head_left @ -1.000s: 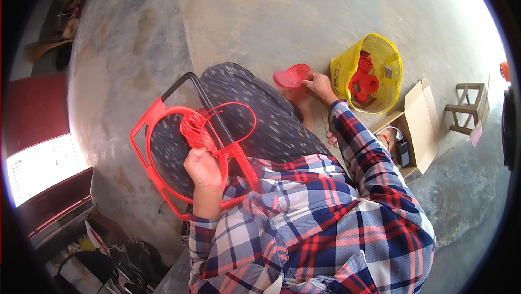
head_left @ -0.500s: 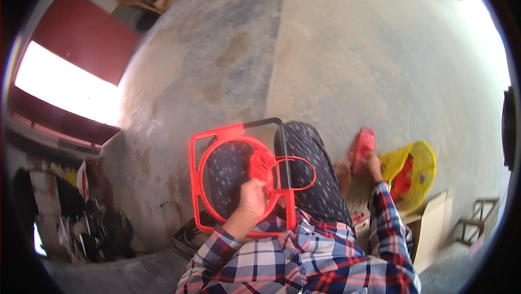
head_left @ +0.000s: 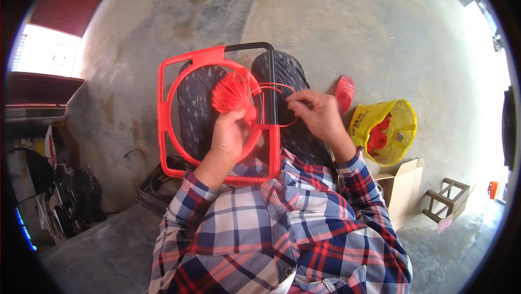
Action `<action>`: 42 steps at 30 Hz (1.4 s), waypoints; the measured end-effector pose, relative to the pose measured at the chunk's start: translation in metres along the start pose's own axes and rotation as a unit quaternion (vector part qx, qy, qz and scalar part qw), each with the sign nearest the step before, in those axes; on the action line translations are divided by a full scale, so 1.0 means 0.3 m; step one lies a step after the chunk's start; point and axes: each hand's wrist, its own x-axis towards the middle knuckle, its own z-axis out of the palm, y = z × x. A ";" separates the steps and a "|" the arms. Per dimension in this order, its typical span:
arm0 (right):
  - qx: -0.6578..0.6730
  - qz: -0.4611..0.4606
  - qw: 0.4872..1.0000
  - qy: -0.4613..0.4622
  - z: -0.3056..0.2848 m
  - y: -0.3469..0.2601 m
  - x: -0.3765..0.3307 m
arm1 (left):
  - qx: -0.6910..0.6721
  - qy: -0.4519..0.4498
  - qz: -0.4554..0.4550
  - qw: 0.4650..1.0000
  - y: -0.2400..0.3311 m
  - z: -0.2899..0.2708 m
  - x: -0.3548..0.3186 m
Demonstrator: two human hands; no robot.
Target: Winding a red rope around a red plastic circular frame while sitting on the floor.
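A square frame with a ring inside it rests across my lap. Red cord wraps most of it, while its far right corner and part of the right side show bare black. My left hand is closed around a bundle of red cord, held over the ring's opening. From the bundle a thin strand loops out past the frame's right side. There, my right hand pinches at this loop with thumb and forefinger; its other fingers curl in.
On the floor to the right lie a red slipper and a tipped yellow basket with red things inside. Nearer stand an open cardboard box and a small wooden stool. Dark coils lie left of my lap.
My right hand has come up from the slipper beside the yellow basket to the strand. The bundle in my left hand has turned and fans out more. The view has shifted.
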 end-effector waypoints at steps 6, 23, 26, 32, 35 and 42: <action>-0.396 -0.060 0.911 -0.102 0.061 -0.064 0.022 | 0.000 -0.077 -0.039 0.996 0.001 0.017 -0.033; 0.448 0.022 0.892 0.058 -0.216 0.025 -0.142 | 0.150 -0.180 -0.146 0.961 0.042 -0.008 -0.046; 0.541 -0.148 0.822 -0.098 -0.369 0.005 -0.213 | 0.148 -0.163 -0.151 0.964 0.075 -0.012 -0.057; 0.519 -0.084 0.848 0.074 -0.455 -0.090 -0.258 | 0.159 -0.183 -0.104 0.965 0.070 -0.022 -0.076; 0.438 0.074 0.890 0.101 -0.238 -0.101 -0.218 | 0.162 -0.192 -0.083 0.964 0.046 -0.033 -0.071; 0.198 0.189 0.960 -0.055 0.034 -0.113 -0.132 | 0.181 -0.196 -0.064 0.962 0.025 -0.037 -0.073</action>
